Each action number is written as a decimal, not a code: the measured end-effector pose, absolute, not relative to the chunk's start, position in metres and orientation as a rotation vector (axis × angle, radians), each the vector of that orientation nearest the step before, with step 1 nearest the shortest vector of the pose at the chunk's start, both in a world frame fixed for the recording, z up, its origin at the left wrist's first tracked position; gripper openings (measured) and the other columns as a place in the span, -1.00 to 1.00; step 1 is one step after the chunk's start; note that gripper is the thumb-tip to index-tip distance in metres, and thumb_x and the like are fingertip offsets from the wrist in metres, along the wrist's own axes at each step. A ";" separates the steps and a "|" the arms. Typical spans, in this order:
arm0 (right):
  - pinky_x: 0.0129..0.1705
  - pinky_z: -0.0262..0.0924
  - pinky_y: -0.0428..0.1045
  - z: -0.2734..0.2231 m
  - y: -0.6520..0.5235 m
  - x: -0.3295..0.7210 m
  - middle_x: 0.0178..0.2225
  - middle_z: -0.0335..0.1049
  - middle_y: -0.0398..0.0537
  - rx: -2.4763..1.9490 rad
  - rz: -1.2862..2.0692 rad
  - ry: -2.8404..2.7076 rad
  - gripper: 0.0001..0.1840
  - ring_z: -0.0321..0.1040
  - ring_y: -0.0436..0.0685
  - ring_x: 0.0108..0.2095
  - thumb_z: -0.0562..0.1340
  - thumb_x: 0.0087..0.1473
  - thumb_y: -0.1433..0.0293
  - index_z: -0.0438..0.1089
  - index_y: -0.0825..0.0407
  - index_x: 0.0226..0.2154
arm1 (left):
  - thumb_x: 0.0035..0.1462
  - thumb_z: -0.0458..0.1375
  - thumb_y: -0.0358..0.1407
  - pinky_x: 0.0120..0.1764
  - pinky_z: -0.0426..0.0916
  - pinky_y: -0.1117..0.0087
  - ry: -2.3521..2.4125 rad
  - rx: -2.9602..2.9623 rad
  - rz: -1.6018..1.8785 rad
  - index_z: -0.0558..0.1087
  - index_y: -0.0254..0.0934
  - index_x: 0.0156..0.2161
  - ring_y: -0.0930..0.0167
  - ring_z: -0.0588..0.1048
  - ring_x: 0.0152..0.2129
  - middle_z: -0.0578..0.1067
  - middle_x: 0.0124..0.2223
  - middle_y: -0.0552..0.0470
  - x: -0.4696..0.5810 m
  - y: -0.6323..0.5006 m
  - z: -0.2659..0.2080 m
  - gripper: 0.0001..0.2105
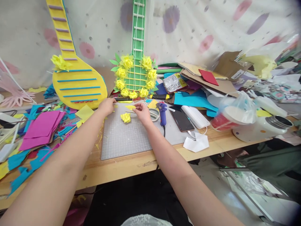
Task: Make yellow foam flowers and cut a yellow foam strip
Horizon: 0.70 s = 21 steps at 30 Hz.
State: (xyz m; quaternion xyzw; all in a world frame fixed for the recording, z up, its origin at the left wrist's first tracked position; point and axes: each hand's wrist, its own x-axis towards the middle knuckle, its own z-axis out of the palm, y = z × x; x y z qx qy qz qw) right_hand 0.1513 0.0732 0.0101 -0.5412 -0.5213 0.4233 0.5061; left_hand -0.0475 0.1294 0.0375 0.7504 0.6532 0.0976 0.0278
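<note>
The mat (128, 142) lay on the table (131, 168), and its centre served as the clock's centre, with twelve pointing away from the person.

The right hand (142, 112) was at twelve o'clock, pinching a yellow petal (129, 107) between thumb and fingertips; the petal pointed toward eleven. The left hand (107, 106) was at ten, its fingers curled at the mat's far edge; whether they grasped anything could not be told. A yellow flower (125, 117) sat on the mat at ten, nearer the centre than the left hand, apart from both.

Scissors (154, 115) lay at one o'clock, their handles just beside the right hand. Next to them, between one and two, was the purple glue gun (162, 113). At two lay the phone (181, 119), with the power bank (195, 116) beside it. White paper (196, 142) lay between three and four, over the mat's edge, while a cup (224, 121) in a plastic bag and a bottle (251, 130) were farther out at three.

The green guitar (138, 62) stood at twelve, its body ringed with yellow flowers. The yellow guitar (78, 86) leaned at ten, beyond the left hand. Magenta sheets (42, 128) lay on scraps (44, 155) at nine.
</note>
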 end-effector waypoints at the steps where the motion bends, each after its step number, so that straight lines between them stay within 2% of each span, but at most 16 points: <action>1: -0.24 0.23 -0.06 0.009 0.074 0.153 -0.43 0.32 -0.18 -1.309 1.026 -1.244 -0.79 0.26 -0.05 -0.45 0.23 -0.14 0.42 0.32 0.06 -0.33 | -0.08 0.04 -0.50 -0.10 0.30 0.26 2.000 2.387 0.197 0.47 -0.22 -0.18 0.20 0.41 -0.08 0.48 -0.07 -0.11 -0.046 0.135 0.037 -0.67; 4: -0.22 0.24 -0.04 0.008 0.076 0.154 -0.43 0.32 -0.18 -1.322 1.009 -1.243 -0.80 0.28 -0.04 -0.44 0.23 -0.13 0.42 0.32 0.06 -0.33 | -0.10 0.06 -0.49 -0.12 0.31 0.28 2.028 2.440 0.035 0.47 -0.22 -0.15 0.20 0.42 -0.10 0.48 -0.07 -0.15 -0.043 0.146 0.034 -0.64; 11: -0.18 0.24 -0.02 0.008 0.076 0.152 -0.40 0.35 -0.15 -1.321 0.973 -1.285 -0.81 0.30 -0.02 -0.38 0.23 -0.12 0.41 0.32 0.05 -0.33 | -0.09 0.09 -0.42 -0.16 0.33 0.27 2.101 2.309 -0.074 0.46 -0.26 -0.14 0.17 0.47 -0.18 0.50 -0.10 -0.20 -0.044 0.153 0.030 -0.66; 17: -0.20 0.22 -0.05 0.008 0.076 0.154 -0.42 0.34 -0.16 -1.317 0.993 -1.260 -0.81 0.28 -0.03 -0.41 0.23 -0.13 0.43 0.32 0.06 -0.34 | -0.05 0.09 -0.40 -0.06 0.29 0.21 2.075 2.312 0.190 0.46 -0.28 -0.12 0.15 0.44 -0.13 0.47 -0.08 -0.22 -0.044 0.139 0.030 -0.67; 21: -0.21 0.22 -0.04 0.008 0.075 0.154 -0.40 0.34 -0.15 -1.300 0.991 -1.272 -0.78 0.29 -0.03 -0.39 0.22 -0.13 0.41 0.32 0.07 -0.32 | 0.00 0.05 -0.38 -0.10 0.30 0.22 2.039 2.166 0.408 0.47 -0.28 -0.22 0.17 0.46 -0.20 0.50 -0.17 -0.17 -0.042 0.124 0.039 -0.78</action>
